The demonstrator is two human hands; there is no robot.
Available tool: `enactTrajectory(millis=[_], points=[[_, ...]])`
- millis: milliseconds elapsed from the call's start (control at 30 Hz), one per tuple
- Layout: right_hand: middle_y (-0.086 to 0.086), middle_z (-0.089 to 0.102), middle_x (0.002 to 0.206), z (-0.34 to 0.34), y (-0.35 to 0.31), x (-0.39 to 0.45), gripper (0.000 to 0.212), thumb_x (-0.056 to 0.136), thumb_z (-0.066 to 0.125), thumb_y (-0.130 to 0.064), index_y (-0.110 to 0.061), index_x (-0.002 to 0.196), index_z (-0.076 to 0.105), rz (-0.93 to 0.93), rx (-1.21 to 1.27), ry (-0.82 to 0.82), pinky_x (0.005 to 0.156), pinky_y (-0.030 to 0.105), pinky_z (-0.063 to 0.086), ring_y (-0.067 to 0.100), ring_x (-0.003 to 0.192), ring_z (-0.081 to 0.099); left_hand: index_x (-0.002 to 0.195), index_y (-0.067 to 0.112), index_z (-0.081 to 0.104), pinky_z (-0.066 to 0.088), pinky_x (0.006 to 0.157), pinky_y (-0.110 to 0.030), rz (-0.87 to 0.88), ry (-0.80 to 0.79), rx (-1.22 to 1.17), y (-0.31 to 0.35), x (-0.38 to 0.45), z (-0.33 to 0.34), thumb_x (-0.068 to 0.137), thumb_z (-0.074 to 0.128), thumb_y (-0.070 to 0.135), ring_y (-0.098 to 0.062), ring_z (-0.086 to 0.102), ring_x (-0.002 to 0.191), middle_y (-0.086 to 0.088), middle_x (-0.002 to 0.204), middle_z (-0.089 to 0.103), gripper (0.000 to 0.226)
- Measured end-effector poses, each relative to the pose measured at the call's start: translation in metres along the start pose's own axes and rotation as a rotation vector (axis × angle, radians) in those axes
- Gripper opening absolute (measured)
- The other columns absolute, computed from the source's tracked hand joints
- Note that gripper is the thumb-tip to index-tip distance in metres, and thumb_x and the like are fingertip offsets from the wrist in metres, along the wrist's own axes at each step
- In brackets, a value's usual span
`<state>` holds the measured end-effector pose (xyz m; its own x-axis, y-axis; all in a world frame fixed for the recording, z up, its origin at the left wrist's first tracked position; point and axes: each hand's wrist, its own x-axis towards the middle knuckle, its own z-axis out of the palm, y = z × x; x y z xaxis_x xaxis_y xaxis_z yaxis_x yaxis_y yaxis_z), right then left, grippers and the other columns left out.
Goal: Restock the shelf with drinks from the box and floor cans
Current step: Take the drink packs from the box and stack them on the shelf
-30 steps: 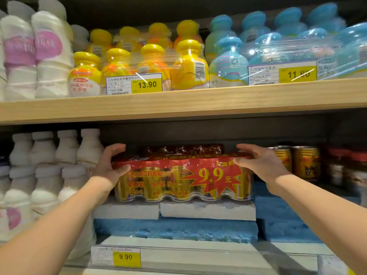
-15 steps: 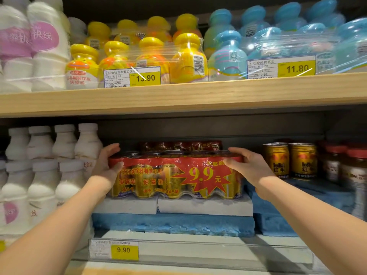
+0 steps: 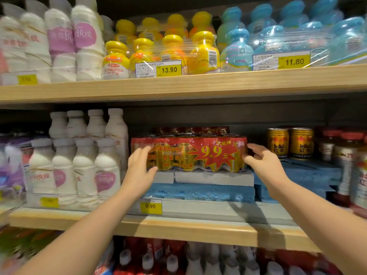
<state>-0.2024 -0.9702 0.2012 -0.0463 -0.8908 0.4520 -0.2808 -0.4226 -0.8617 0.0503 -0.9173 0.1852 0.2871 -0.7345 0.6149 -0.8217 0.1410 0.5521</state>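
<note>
Both hands are open: left hand [image 3: 139, 169] covers the red can pack's [image 3: 190, 153] left end; blurred right hand [image 3: 262, 161] is beside its right end.

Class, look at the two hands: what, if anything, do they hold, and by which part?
Nothing is clearly held. Both hands are open at the ends of the red can pack, which rests on white blocks.

Two bare forearms, no sleeves in view, left hand [image 3: 139, 169], right hand [image 3: 262, 161], both unadorned
</note>
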Motion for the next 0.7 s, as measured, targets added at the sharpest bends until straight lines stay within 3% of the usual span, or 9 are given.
enactTrajectory(millis=[67,133,333,433,567,700], points=[[0.008,0.049,0.137,-0.002,-0.002,-0.021,0.039,0.090,0.051,-0.014,-0.014,0.128,0.048,-0.001,-0.046,0.020,0.101,0.038,0.037,0.023,0.126,0.043,0.138,0.014,0.032,0.017,0.113,-0.032,0.078,-0.004,-0.048,0.002,-0.018,-0.009,0.088,0.050,0.005,-0.021,0.020,0.139,-0.006,0.147,0.031,0.054],[0.008,0.053,0.133,0.003,-0.008,-0.053,0.035,0.090,0.052,-0.014,-0.013,0.124,0.053,0.018,-0.047,0.039,0.102,0.039,0.038,0.023,0.124,0.046,0.137,0.015,0.034,0.019,0.113,-0.031,0.146,-0.035,-0.058,-0.002,-0.039,-0.022,0.087,0.052,0.005,-0.020,0.024,0.137,-0.004,0.146,0.034,0.054],[0.014,0.060,0.118,0.029,-0.012,-0.152,0.029,0.089,0.052,-0.007,-0.004,0.118,0.056,0.090,-0.040,0.040,0.083,0.026,0.037,0.016,0.101,0.051,0.127,0.012,0.047,0.019,0.094,-0.012,0.273,-0.138,-0.100,-0.030,-0.103,-0.059,0.085,0.053,0.002,-0.020,0.036,0.129,-0.006,0.133,0.049,0.044],[0.009,0.059,0.110,0.039,-0.007,-0.193,0.029,0.090,0.052,-0.007,-0.005,0.118,0.057,0.142,-0.027,0.042,0.072,0.019,0.042,0.013,0.099,0.050,0.120,0.010,0.054,0.023,0.092,-0.016,0.304,-0.193,-0.116,-0.049,-0.135,-0.074,0.083,0.055,0.000,-0.023,0.042,0.125,-0.007,0.127,0.055,0.038],[0.006,0.057,0.108,0.053,0.005,-0.241,0.028,0.090,0.052,-0.009,-0.006,0.117,0.057,0.265,-0.045,-0.001,0.082,0.027,0.036,0.013,0.101,0.049,0.111,0.008,0.061,0.023,0.088,-0.013,0.258,-0.214,-0.160,-0.069,-0.182,-0.084,0.084,0.054,-0.001,-0.021,0.045,0.119,-0.006,0.118,0.059,0.030],[0.003,0.056,0.108,0.070,0.032,-0.283,0.027,0.090,0.054,-0.013,-0.009,0.116,0.057,0.409,-0.096,-0.124,0.080,0.026,0.038,0.014,0.101,0.050,0.112,0.008,0.060,0.022,0.088,-0.012,0.168,-0.337,-0.153,-0.100,-0.227,-0.072,0.085,0.051,0.000,-0.021,0.044,0.121,-0.006,0.121,0.058,0.029]])
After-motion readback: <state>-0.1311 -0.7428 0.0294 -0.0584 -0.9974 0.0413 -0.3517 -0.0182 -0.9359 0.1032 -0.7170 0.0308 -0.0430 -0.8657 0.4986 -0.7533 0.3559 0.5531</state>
